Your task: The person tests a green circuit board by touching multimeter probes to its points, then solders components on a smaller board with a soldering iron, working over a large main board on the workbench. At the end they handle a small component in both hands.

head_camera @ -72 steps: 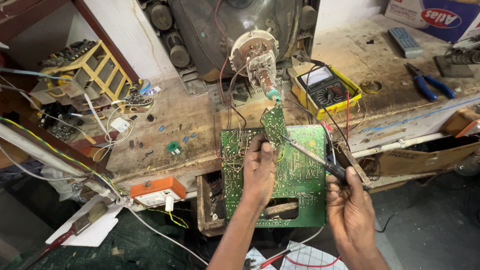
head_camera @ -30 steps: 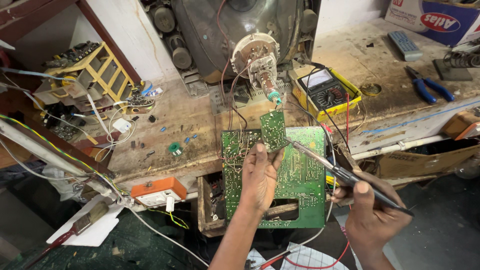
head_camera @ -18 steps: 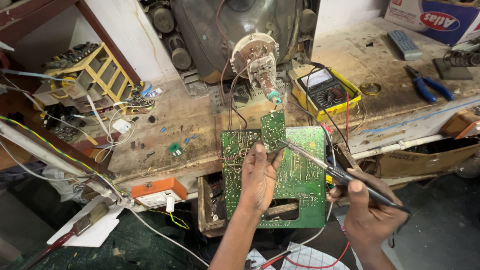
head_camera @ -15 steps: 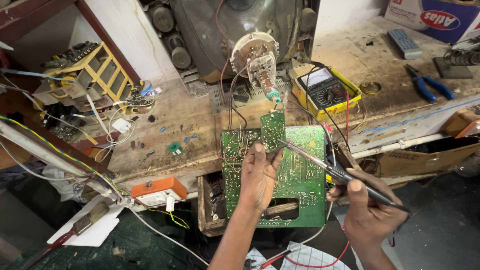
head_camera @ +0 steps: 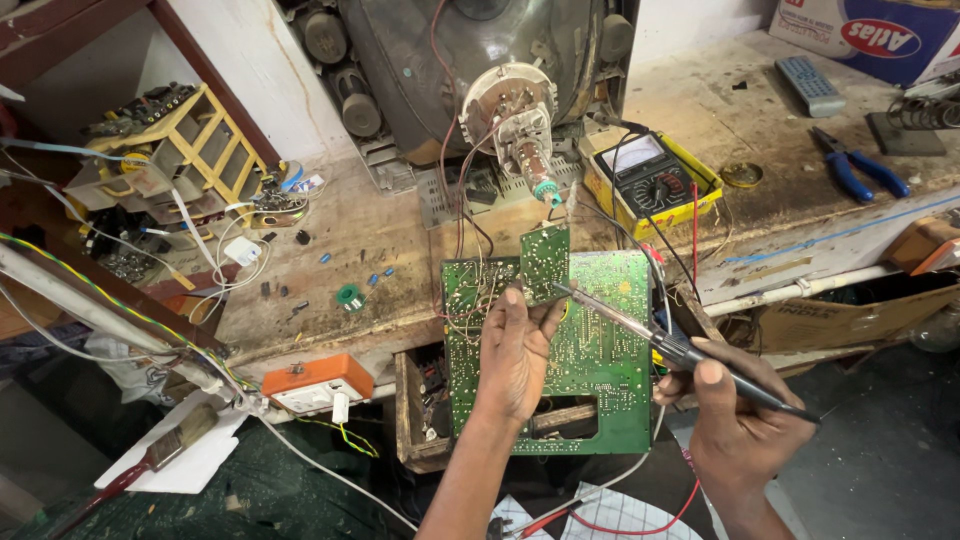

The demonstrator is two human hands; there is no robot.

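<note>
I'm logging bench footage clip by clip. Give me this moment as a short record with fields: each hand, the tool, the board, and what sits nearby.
left hand: left hand rests on the green circuit board, fingers spread over its solder side
right hand: right hand grips the soldering iron like a pen
tool tip: on the board's upper part, beside the left fingertips
board: tilted off the workbench edge
nearby: yellow multimeter, blue pliers, picture tube

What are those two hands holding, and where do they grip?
The right hand grips a soldering iron by its dark handle, tip on the green circuit board. The left hand lies on the board, fingers pressing near its top edge.
</note>
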